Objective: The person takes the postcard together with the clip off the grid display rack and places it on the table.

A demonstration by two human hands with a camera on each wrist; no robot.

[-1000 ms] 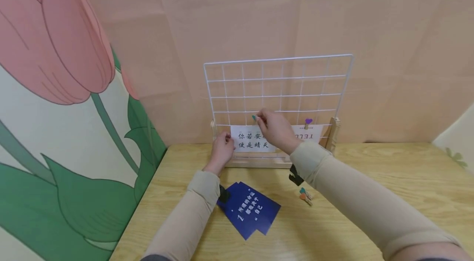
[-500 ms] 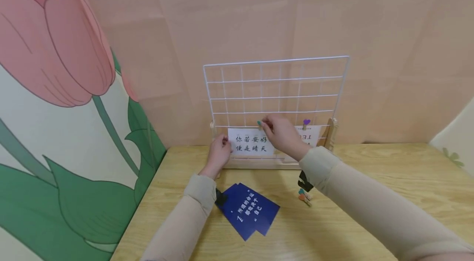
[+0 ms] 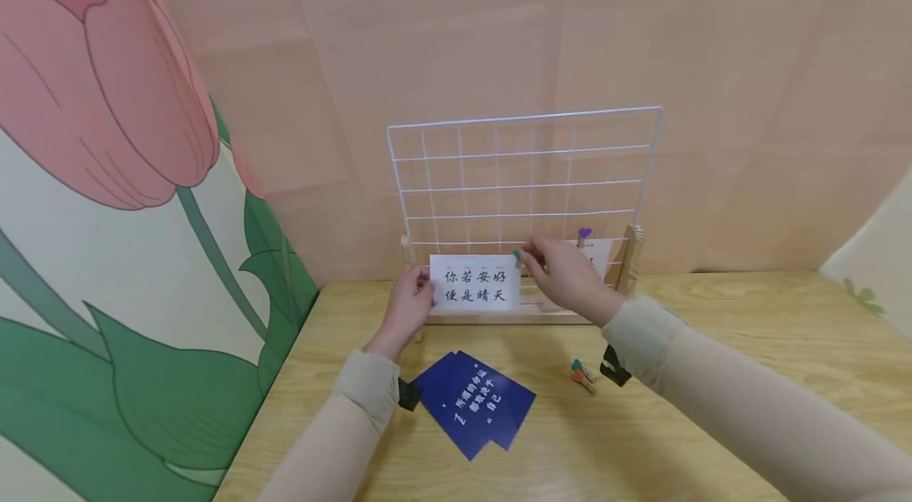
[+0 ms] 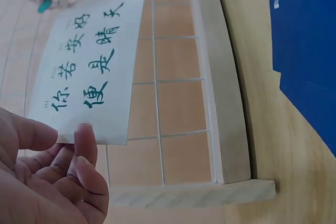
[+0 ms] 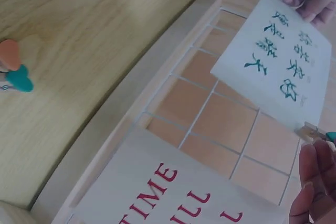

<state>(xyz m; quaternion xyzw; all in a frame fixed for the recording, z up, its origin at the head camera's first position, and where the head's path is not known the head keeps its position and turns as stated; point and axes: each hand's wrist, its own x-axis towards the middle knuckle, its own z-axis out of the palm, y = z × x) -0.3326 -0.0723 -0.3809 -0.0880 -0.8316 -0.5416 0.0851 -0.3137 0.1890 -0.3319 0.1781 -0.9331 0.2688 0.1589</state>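
Note:
My left hand [image 3: 412, 298] pinches the left edge of a white card [image 3: 473, 283] with two lines of dark characters. The card is held in front of a white wire grid [image 3: 523, 116] on a wooden stand [image 3: 632, 260]. Between thumb and fingers, my right hand [image 3: 566, 272] pinches a small wooden clothespin [image 5: 313, 131] with a teal heart on it. This clothespin is right at the card's upper right corner. Another white card [image 5: 157, 182], with red lettering, is on the grid to the right, partly hidden behind my right hand in the head view; a purple-heart clothespin [image 3: 585, 234] sits at its top.
Dark blue cards [image 3: 477, 407] with white characters lie overlapping on the wooden table [image 3: 677, 423], near my left forearm. To their right are two more clothespins, one with an orange heart [image 3: 577, 378] and one with a teal heart [image 3: 576, 365]. A pink cloth [image 3: 456, 27] hangs behind.
The white card has come down and slightly left with my left hand. My right hand has moved right and down with the teal clothespin, uncovering the card's right part.

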